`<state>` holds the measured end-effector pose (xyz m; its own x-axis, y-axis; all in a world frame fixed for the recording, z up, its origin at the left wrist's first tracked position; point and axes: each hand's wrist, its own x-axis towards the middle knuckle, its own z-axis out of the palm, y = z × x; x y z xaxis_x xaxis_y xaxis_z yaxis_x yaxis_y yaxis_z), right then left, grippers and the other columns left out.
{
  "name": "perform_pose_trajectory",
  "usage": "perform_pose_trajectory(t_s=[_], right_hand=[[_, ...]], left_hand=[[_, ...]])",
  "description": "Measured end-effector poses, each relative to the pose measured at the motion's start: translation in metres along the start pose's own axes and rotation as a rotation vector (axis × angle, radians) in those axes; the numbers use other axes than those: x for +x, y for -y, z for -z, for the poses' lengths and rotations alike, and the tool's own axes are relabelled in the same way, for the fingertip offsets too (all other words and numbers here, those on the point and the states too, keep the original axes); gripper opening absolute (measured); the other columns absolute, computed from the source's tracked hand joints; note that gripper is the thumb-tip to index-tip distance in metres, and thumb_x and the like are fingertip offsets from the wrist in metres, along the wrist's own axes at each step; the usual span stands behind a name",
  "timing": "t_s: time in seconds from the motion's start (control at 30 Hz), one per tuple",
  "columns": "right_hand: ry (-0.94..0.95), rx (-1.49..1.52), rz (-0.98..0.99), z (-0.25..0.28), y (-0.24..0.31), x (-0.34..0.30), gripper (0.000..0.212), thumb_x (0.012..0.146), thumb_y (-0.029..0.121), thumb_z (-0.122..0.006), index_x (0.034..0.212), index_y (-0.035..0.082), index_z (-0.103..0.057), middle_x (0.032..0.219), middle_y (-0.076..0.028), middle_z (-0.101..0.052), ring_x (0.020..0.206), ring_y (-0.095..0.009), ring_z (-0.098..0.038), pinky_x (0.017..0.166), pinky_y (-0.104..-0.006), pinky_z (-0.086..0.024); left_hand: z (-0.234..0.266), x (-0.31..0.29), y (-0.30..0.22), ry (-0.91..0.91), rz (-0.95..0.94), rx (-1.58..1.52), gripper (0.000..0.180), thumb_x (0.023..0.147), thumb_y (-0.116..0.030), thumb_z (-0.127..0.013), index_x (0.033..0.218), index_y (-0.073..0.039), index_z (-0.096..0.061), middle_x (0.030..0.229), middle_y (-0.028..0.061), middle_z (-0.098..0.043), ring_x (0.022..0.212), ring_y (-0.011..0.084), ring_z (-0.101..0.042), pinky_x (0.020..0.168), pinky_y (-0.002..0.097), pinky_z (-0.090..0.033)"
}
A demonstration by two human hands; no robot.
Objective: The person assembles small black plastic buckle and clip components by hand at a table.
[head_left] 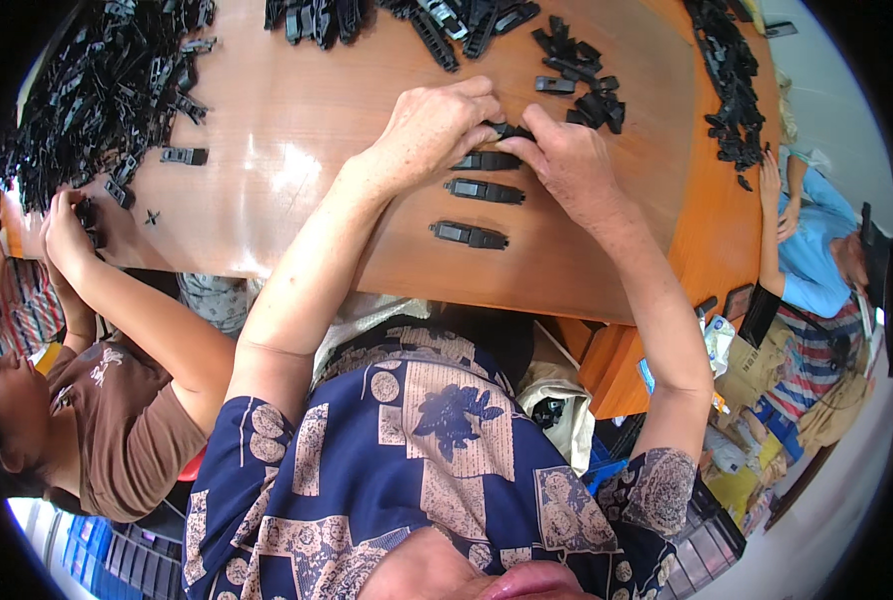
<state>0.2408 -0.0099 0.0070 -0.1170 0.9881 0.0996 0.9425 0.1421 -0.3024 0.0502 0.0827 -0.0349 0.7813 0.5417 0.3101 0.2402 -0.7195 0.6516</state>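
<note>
The left hand (435, 135) and right hand (571, 165) share one black plastic part (510, 130) at the desk (297, 215), each grip pinched on it. Three similar parts (485, 190) lie in a column nearer the person; one small heap (597, 105) lies beyond.

Table (307, 120) orange-brown; on it, my black pieces (485, 190); my side of it, navy shirt (447, 425), tan patches; left of it, brown top (137, 430); right, light-blue sleeve (819, 245)
</note>
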Motion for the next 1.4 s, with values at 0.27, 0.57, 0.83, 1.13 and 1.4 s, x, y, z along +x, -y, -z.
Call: perform_pose_trajectory(t_s=[0.27,0.57,0.83,1.13,1.4], right_hand=[[-0.192,-0.125,0.072,0.031,-0.055,0.046,0.015,0.091,0.014,-0.07,0.103,0.007,-0.064,0.099,-0.01,-0.064,0.091,-0.034,-0.065,0.075,-0.0448,-0.053],[-0.198,-0.119,0.001,0.035,-0.066,0.041,0.016,0.09,0.011,-0.067,0.105,0.005,-0.065,0.103,-0.015,-0.067,0.091,-0.031,-0.068,0.078,-0.0405,-0.056],[-0.739,0.831,-0.851,0.088,-0.276,-0.052,0.029,0.095,0.01,-0.07,0.118,-0.004,-0.062,0.092,-0.008,-0.068,0.071,-0.012,-0.065,0.056,-0.0251,-0.052],[-0.73,0.458,-0.822,0.116,-0.328,-0.079,0.05,0.097,0.016,-0.067,0.136,-0.009,-0.05,0.107,-0.016,-0.067,0.088,-0.02,-0.07,0.066,-0.0286,-0.061],[-0.066,0.117,-0.08,0.033,-0.05,-0.014,0.031,0.093,0.022,-0.07,0.12,0.008,-0.066,0.096,-0.012,-0.069,0.08,-0.03,-0.068,0.073,-0.0387,-0.056]], left_hand=[[0.002,0.002,-0.004,0.021,0.035,-0.019,0.019,0.088,-0.017,-0.072,0.102,-0.006,-0.07,0.099,0.0093,-0.063,0.093,0.0332,-0.067,0.079,0.0447,-0.054],[0.006,0.0,-0.003,0.06,0.1,-0.027,0.02,0.088,-0.018,-0.073,0.104,-0.006,-0.07,0.101,0.0094,-0.062,0.095,0.0329,-0.066,0.081,0.0442,-0.054],[0.007,0.001,-0.006,0.033,0.12,-0.029,0.022,0.086,-0.019,-0.074,0.105,-0.008,-0.071,0.099,0.0081,-0.064,0.092,0.0332,-0.067,0.079,0.0441,-0.054],[0.006,0.001,-0.006,0.043,0.093,-0.067,0.021,0.087,-0.018,-0.073,0.104,-0.006,-0.069,0.1,0.009,-0.063,0.093,0.034,-0.066,0.079,0.0449,-0.054],[0.006,-0.008,0.005,0.031,0.035,-0.009,0.021,0.087,-0.019,-0.073,0.104,-0.007,-0.069,0.101,0.0098,-0.063,0.097,0.0341,-0.066,0.082,0.0459,-0.054]])
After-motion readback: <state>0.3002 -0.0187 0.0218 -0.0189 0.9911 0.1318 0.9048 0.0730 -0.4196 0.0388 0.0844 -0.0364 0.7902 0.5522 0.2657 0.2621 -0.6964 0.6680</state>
